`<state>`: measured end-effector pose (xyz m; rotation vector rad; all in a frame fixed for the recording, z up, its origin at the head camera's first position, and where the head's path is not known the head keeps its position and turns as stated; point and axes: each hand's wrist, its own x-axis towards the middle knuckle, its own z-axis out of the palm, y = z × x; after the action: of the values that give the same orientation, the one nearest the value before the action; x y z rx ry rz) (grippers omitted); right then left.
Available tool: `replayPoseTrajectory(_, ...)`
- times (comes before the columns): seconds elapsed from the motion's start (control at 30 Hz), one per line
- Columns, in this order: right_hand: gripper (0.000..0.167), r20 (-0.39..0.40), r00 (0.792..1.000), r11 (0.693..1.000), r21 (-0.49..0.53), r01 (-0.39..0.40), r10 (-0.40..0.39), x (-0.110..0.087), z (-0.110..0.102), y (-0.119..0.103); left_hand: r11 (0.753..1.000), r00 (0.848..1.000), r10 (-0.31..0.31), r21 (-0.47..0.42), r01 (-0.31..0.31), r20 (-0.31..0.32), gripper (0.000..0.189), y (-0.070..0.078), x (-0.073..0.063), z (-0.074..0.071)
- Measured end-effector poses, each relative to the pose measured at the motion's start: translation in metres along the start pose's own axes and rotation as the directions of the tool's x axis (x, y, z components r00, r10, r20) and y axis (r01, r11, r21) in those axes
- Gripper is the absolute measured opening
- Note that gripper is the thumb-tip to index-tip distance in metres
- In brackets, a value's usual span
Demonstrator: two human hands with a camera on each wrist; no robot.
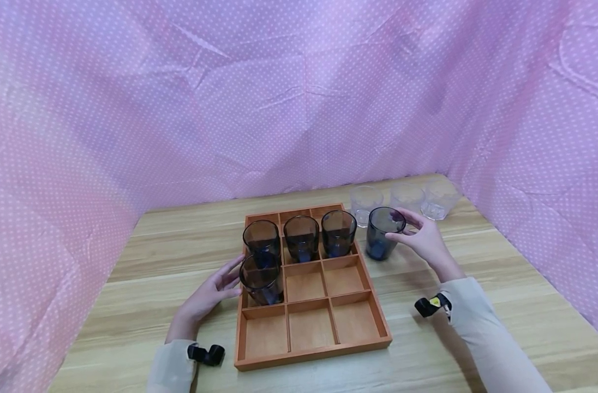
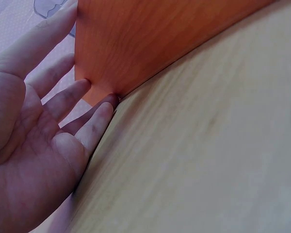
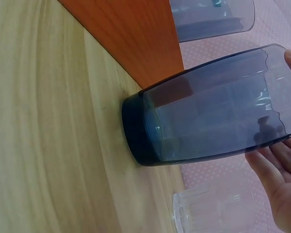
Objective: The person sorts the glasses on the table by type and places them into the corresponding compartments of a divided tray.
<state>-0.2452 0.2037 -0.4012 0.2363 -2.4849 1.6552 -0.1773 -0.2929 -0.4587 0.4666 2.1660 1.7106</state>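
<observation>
My right hand (image 1: 422,240) pinches the rim of a smoky blue-grey glass (image 1: 380,237), thumb on the near side and fingers round the far side. The glass stands just right of a wooden compartment tray (image 1: 311,357); in the right wrist view its dark base is close to the tabletop. My left hand (image 1: 208,295) rests its extended fingertips against the tray's left outer wall (image 2: 136,43). Three dark glasses, including the middle one (image 1: 301,240), stand in a row across the tray. Another dark glass (image 1: 262,281) sits in the left compartment in front of them.
Three clear glasses, one of them nearest the tray (image 1: 365,204), stand at the table's back right, behind my right hand. Pink dotted cloth (image 1: 259,109) hangs round the back and sides of the wooden table (image 1: 166,251). Black cameras are strapped to both wrists.
</observation>
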Motion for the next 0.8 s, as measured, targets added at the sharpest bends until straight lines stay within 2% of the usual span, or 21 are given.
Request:
replayPoseTrajectory(0.47, 0.065, -0.014, 1.0, 0.999, -0.031, 0.018, -0.018, -0.019, -0.01, -0.009, 0.999, 1.0, 0.024, -0.036, -0.023, 0.016, 0.078, 0.001, 0.001, 0.0)
replayPoseTrajectory(0.63, 0.063, -0.012, 0.999, 0.998, -0.051, 0.036, -0.036, -0.027, -0.014, -0.02, 0.998, 0.999, 0.037, -0.059, -0.035, 0.03, 0.078, 0.002, 0.002, -0.001)
replayPoseTrajectory(0.8, 0.064, -0.01, 0.998, 0.998, -0.045, 0.055, -0.055, -0.033, -0.016, -0.033, 0.998, 1.0, 0.023, -0.053, -0.022, 0.02, 0.078, 0.002, 0.001, -0.001)
